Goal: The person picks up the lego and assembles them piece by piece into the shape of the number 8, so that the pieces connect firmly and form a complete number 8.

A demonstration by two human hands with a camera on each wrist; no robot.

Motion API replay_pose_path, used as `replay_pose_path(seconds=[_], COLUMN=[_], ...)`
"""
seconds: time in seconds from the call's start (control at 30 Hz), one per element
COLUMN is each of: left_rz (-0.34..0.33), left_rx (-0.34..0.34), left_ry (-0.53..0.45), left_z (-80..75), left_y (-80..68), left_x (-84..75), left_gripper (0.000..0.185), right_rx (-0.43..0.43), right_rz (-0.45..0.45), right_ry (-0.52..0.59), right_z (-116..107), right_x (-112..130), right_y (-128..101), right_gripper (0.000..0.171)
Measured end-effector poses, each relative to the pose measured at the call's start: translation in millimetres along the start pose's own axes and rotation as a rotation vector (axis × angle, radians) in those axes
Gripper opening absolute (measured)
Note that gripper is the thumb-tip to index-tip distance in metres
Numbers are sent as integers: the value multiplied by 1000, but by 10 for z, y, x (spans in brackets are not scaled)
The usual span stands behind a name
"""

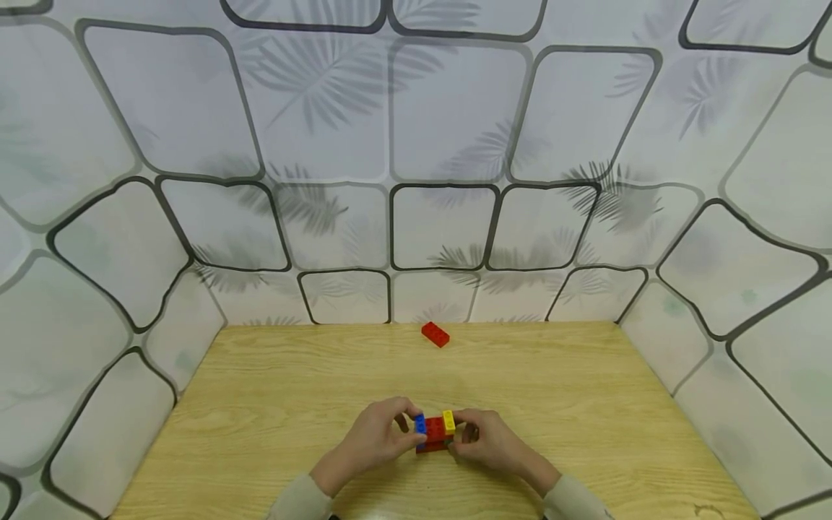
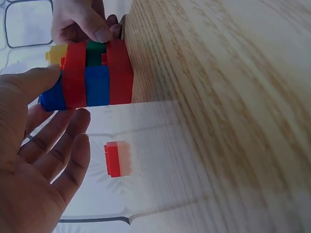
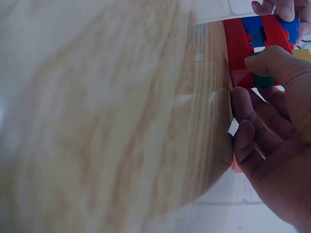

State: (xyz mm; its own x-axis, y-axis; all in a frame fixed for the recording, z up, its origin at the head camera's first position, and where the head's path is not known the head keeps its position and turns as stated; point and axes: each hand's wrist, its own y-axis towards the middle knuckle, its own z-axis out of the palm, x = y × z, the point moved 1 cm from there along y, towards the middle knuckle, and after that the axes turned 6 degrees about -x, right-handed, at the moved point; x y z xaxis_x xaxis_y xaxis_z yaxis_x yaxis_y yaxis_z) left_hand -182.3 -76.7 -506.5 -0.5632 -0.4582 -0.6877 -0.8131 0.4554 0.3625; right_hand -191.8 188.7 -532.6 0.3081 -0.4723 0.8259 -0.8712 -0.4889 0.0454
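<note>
A small stack of toy building bricks stands on the table between both hands. At its bottom is a red brick [image 2: 120,73], with a blue brick [image 2: 97,86] and a green brick [image 3: 264,82] side by side on it. Across those lies another red brick [image 1: 434,429], topped by a small blue brick [image 1: 420,424] on the left and a yellow brick [image 1: 448,422] on the right. My left hand [image 1: 373,437] pinches the top blue brick between thumb and fingers. My right hand [image 1: 487,442] grips the stack's right end, its thumb by the green brick.
A loose red brick [image 1: 435,334] lies farther back on the wooden table [image 1: 292,375], close to the rear wall. Patterned white walls [image 1: 344,224] enclose the table at the back and both sides.
</note>
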Motion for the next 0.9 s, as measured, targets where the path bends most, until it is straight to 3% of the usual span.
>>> replay_pose_path(seconds=[0.3,0.5,0.9], left_rz=[-5,-64,-144], left_rx=[-7,-2,-41], left_ry=[-21,-121,-153], left_z=[13,54,103], left_y=[3,-29,-59], left_x=[17,42,60], left_gripper=[24,25,39], right_rx=[-5,1,-3], right_rz=[-8,9,0], right_ry=[1,6,13], right_z=[-16,-9,0], right_x=[-1,-12,8], right_y=[12,6,-2], right_gripper=[39,40,41])
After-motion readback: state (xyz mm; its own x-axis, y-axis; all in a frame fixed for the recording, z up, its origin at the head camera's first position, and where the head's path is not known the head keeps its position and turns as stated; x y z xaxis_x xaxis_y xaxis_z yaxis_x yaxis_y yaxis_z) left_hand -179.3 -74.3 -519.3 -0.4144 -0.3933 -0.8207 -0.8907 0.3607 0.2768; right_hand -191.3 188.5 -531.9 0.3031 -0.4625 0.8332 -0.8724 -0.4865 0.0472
